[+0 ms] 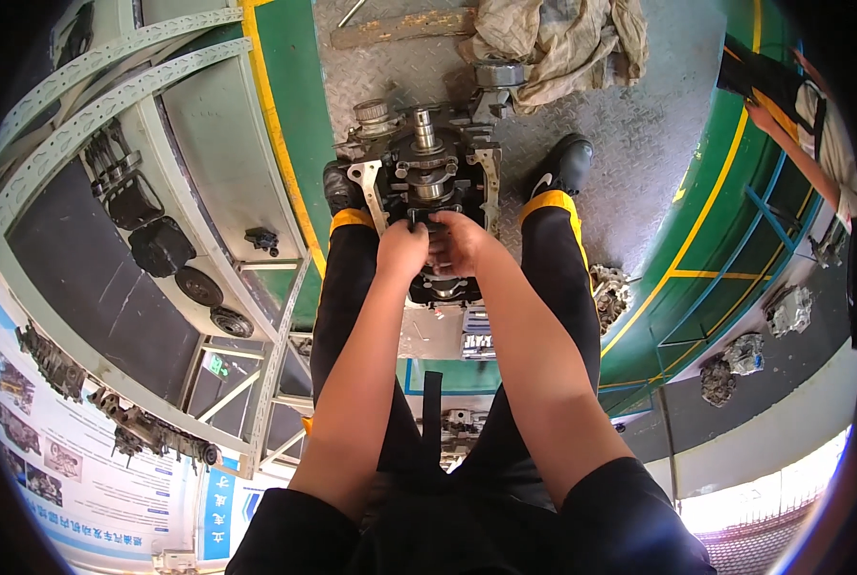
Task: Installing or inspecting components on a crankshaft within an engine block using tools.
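Note:
An engine block (491,177) stands on the plate between my feet, with a crankshaft (425,134) lying along it and its bright stepped end pointing away from me. Both hands meet over the near half of the crankshaft. My left hand (405,251) is closed, its thumb up against a small dark metal part. Close beside it, my right hand (460,246) is curled inward with its fingers at the same dark part. The fingers hide most of that part, so its kind does not show.
A piston-like round part (372,113) sits at the block's far left. Beyond lie a crumpled beige cloth (567,53) and a rusty strip (404,29). Shelving with dark engine parts (163,246) rises on the left. Another person (816,144) stands at the far right, near several metal castings (788,311).

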Demonstrator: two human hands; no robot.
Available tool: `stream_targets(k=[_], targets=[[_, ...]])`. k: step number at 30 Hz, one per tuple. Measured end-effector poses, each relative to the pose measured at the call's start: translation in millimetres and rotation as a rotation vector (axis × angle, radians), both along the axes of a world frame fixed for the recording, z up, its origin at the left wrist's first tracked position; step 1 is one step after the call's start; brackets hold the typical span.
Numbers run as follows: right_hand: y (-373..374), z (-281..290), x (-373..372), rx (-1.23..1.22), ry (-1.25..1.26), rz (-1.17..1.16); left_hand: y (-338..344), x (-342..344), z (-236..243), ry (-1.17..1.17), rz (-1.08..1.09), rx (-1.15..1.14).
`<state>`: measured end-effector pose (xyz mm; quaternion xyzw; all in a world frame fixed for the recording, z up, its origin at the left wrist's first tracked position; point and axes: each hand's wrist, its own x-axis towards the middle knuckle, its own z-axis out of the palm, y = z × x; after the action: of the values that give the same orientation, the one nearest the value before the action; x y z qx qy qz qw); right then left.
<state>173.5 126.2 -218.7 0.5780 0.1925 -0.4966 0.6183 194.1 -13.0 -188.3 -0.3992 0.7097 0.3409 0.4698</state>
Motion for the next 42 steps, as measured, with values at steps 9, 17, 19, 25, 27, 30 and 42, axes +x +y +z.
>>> stream_targets(k=[9, 17, 19, 25, 27, 30, 42], targets=[[-29, 1, 39, 0.162, 0.076, -0.87, 18, -3, 30, 0.694, -0.502, -0.296], [-57, 17, 53, 0.014, 0.038, -1.111, -6, -60, 21, -0.156, -0.415, -0.084], [-54, 22, 54, 0.009, 0.055, -1.113, 5, -77, 19, -0.297, -0.535, -0.049], [-60, 22, 49, 0.175, 0.042, -1.11, 34, -101, -10, -0.618, -0.741, 0.082], [-50, 14, 66, -0.063, -0.013, -1.196, 48, -99, -20, -0.702, -0.785, 0.047], [-51, 23, 56, -0.049, -0.117, -1.141, 25, -52, -61, -0.77, -0.602, 0.129], [-66, 21, 54, -0.192, -0.148, -1.166, -37, 12, -97, -0.743, -0.198, 0.193]])
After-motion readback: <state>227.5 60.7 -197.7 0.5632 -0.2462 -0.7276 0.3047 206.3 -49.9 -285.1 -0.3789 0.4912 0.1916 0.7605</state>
